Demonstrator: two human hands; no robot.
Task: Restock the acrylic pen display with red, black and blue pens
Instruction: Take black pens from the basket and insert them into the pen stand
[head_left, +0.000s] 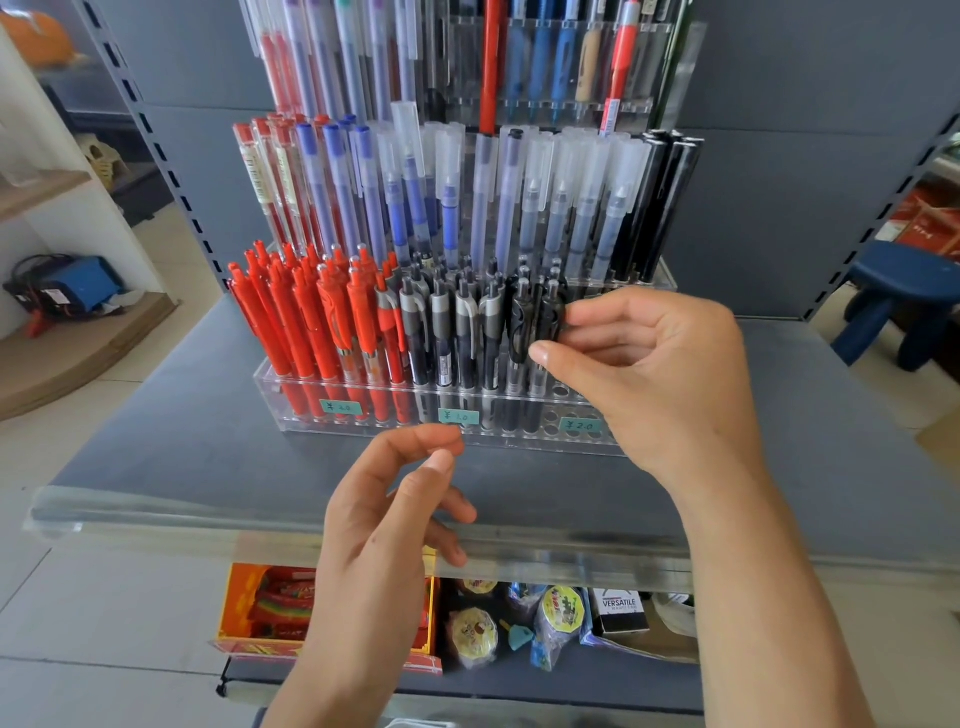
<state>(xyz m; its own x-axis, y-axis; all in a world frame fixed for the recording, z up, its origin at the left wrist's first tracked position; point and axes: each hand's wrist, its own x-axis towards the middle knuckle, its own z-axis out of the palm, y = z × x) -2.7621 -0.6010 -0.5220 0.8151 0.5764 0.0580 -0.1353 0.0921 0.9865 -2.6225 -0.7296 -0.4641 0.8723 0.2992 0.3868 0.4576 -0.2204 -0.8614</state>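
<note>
Nearly seated: black pen going into the front row

Right hand (649, 364) pinches a black pen (550, 322) at the display's (363, 410) three-o'clock end, over empty holes. Left hand (395, 499) hangs loosely curled, holding nothing. A missed hole could tilt the pen against the neighbouring black pens (467, 322).

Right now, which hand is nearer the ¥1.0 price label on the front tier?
Left. The left hand hangs just below the ¥1.0 price label, fingertips nearly at it, holding nothing. The right hand is up and to its right, pinching a black pen.
</note>
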